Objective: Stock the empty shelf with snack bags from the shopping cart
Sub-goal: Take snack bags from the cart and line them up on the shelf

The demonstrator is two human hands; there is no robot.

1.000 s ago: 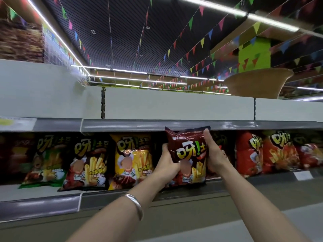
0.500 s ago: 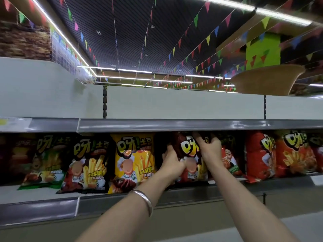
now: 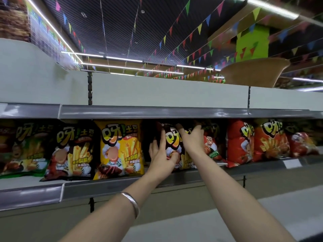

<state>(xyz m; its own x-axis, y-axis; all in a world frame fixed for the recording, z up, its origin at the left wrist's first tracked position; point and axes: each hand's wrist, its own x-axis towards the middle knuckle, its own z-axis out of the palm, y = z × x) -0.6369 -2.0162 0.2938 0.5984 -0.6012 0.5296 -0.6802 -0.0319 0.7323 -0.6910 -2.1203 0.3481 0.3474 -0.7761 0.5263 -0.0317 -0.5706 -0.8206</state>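
Seating dark red snack bag (image 3: 172,139) upright in shelf (image 3: 122,185) gap | grip: left hand (image 3: 161,158) pinches its lower left edge, right hand (image 3: 190,138) curls over its top right, likely steadying it | neighbours: yellow bag (image 3: 120,149) left, red bag (image 3: 239,142) right | row faces front, nearly full

Bags (image 3: 120,147) tight beneath upper shelf (image 3: 174,111)

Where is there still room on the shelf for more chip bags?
The top shelf shows no bags from here. Lower down it is crowded: the yellow bag and red bag flank the dark bag that the left hand and right hand hold.
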